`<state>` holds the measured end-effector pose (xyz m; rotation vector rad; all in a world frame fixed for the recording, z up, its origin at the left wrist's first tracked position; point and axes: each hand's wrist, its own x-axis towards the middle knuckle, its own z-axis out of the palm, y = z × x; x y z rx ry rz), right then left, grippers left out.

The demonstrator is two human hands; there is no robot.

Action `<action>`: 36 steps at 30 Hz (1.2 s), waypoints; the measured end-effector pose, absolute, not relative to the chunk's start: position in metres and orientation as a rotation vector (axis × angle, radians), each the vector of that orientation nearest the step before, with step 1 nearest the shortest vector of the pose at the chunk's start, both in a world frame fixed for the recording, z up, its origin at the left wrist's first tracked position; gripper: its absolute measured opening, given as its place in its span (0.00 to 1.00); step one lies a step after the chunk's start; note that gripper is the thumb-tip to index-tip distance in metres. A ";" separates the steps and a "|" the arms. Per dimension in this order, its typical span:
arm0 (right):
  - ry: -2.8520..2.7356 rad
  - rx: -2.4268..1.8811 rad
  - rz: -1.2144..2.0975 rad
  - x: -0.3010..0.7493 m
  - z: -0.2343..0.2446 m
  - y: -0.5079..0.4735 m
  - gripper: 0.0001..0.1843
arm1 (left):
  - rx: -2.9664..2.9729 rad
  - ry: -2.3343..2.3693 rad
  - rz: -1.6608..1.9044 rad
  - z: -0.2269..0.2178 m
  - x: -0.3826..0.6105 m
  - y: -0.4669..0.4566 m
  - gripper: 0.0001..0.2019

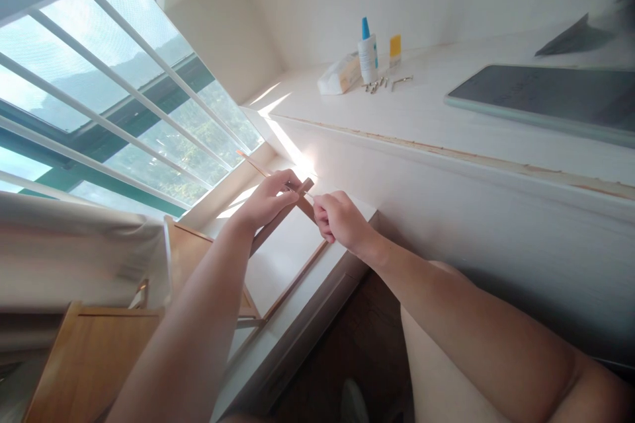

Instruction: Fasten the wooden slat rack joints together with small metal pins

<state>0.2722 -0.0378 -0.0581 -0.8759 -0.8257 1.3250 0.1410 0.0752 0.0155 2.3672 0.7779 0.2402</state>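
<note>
My left hand [270,200] is closed around a brown wooden frame [272,230] near its upper corner, where two bars meet. My right hand [342,221] is a fist at the other side of that corner. From it a thin metal tool [309,194] points at the wood; its grip is hidden in my fingers, so its exact kind does not show. A thin orange-brown strip [253,162] sticks out beyond my left hand. White panels and more brown bars lie below the hands.
On the white ledge [417,99] stand a white bottle with a blue cap [368,56], a small yellow-topped item [395,49] and a white packet [340,74]. Several screws [377,84] lie there, with a tablet [550,96] at right. A barred window [119,79] and wooden furniture [94,357] are left.
</note>
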 end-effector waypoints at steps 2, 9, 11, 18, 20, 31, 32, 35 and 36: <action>-0.833 -0.849 1.297 0.276 -0.055 -0.040 0.19 | 2.382 0.782 0.246 0.015 0.141 0.075 0.06; -1.015 -1.001 1.197 0.280 -0.060 -0.038 0.21 | 2.376 0.783 0.238 0.015 0.141 0.075 0.06; -1.062 -1.041 1.156 0.279 -0.063 -0.037 0.21 | 2.365 0.777 0.238 0.015 0.141 0.075 0.07; -1.174 -1.132 1.063 0.278 -0.066 -0.032 0.22 | 2.366 0.792 0.234 0.016 0.142 0.073 0.07; -1.235 -1.156 1.031 0.280 -0.065 -0.032 0.23 | 2.367 0.789 0.238 0.016 0.142 0.074 0.07; -1.592 -1.516 0.561 0.288 -0.057 -0.032 0.24 | 2.334 0.780 0.209 0.014 0.141 0.077 0.06; -1.620 -1.553 0.511 0.288 -0.056 -0.032 0.23 | 2.333 0.782 0.209 0.014 0.141 0.077 0.06; -1.696 -1.639 0.416 0.290 -0.051 -0.032 0.22 | 2.345 0.800 0.213 0.014 0.141 0.076 0.06; -1.721 -1.655 0.406 0.291 -0.049 -0.032 0.22 | 2.348 0.801 0.216 0.014 0.141 0.075 0.06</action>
